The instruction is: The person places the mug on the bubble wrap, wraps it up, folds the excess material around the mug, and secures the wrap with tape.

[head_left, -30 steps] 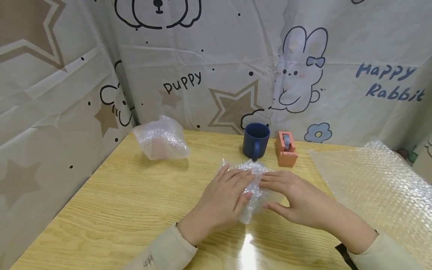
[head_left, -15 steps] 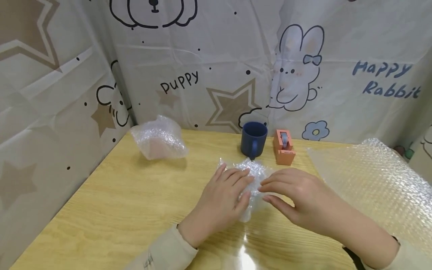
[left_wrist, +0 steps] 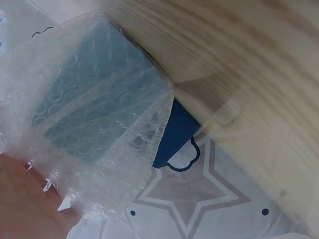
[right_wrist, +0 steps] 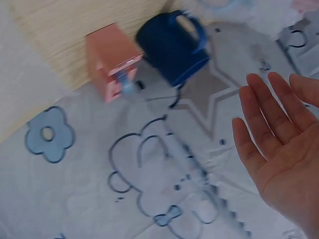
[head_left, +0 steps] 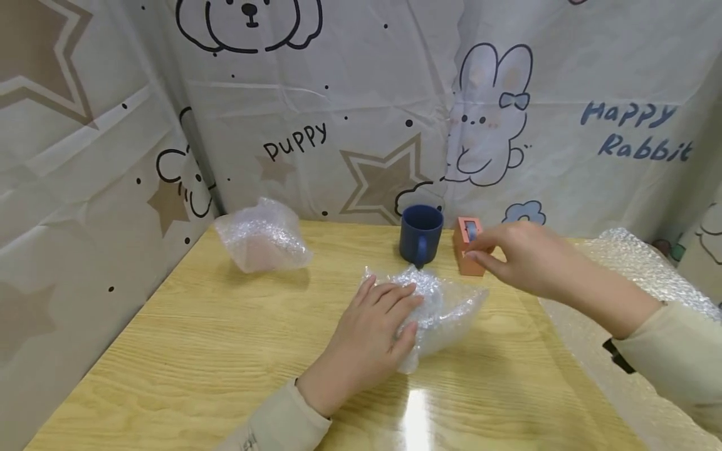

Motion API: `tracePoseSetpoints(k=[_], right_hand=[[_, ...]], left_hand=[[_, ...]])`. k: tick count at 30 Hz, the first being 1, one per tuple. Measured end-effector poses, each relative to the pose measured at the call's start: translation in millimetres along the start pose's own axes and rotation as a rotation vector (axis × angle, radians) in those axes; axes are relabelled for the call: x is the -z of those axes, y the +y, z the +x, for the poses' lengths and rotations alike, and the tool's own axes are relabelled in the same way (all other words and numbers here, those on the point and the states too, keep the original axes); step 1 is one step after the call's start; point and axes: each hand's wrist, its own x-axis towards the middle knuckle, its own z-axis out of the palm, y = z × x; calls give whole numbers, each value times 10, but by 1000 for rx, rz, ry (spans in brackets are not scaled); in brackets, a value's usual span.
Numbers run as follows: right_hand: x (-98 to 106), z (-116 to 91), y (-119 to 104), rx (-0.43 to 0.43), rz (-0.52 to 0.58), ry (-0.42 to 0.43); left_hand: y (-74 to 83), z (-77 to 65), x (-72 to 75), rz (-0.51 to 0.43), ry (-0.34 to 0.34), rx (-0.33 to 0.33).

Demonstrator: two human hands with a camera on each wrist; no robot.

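Observation:
My left hand (head_left: 375,326) rests on a bubble-wrapped bundle (head_left: 445,316), fingers spread over its left side. Through the plastic in the left wrist view, a blue-green thing (left_wrist: 99,89) shows; its kind is hidden by the wrap. My right hand (head_left: 530,257) hovers by the pink tape dispenser (head_left: 471,263), overlapping it in the head view. In the right wrist view the fingers (right_wrist: 269,124) are loosely extended, holding nothing, apart from the dispenser. Behind the bundle stands a dark blue mug (head_left: 420,235), handle toward me.
Another bubble-wrapped bundle (head_left: 262,235), with something pinkish inside, sits at the back left. A large sheet of bubble wrap (head_left: 626,269) covers the right side of the wooden table (head_left: 225,351). A printed cloth (head_left: 361,94) hangs behind the table.
My right hand has left the bundle and moved up and right to the tape dispenser. The bundle's right flap has come into view. My left hand stays on the bundle.

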Motion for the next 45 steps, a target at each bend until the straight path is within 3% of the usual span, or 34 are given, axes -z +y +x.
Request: tracePoseSetpoints(k=[5, 10, 21, 26, 40, 45], right_hand=[[-31, 225, 277, -168, 3, -98], [-166, 403, 473, -285, -37, -143], [-503, 597, 685, -655, 15, -340], [-618, 605, 714, -691, 75, -348], [-655, 604, 736, -757, 113, -235], [-636, 607, 764, -760, 224, -213]], left_hand=[[8, 4, -25, 2, -10, 9], [22, -12, -31, 10, -22, 10], [26, -5, -2, 21, -27, 15], [16, -6, 20, 22, -36, 15], [9, 13, 13, 17, -22, 5], [-3, 15, -7, 19, -7, -1]])
